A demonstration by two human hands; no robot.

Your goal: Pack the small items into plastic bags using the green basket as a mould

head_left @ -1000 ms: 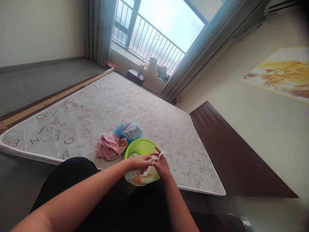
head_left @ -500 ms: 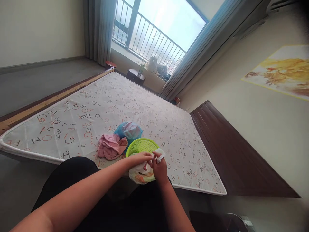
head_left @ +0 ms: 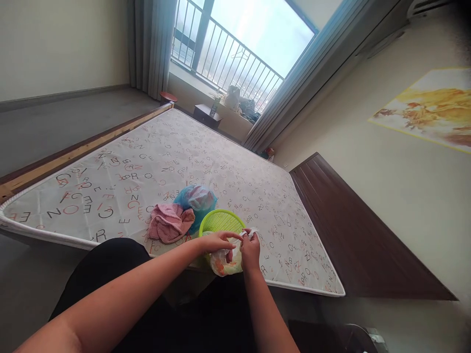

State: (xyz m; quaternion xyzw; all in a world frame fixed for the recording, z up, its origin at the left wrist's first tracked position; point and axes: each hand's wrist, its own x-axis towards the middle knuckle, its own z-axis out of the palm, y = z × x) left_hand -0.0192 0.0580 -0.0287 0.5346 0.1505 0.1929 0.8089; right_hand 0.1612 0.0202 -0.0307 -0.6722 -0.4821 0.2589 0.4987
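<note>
Head view: both hands meet over a clear plastic bag at the near edge of the mattress. The bag holds something orange and pale; what exactly cannot be told. It sits just in front of a green basket, touching its near rim. The left hand is curled, its fingertips pinching the top of the bag. The right hand is closed too, pinching the bag's white twisted neck just beside the left fingertips, so the two hands nearly touch.

Left of the basket lies a crumpled pink cloth. Behind the basket, touching its far rim, sits a blue bag with something pinkish inside. The mattress cover is printed with black and red letters. Well beyond the basket, past the far end of the mattress, stand a window with a railing and grey curtains. To the right of the basket, off the mattress, runs a dark wooden headboard against the wall.
</note>
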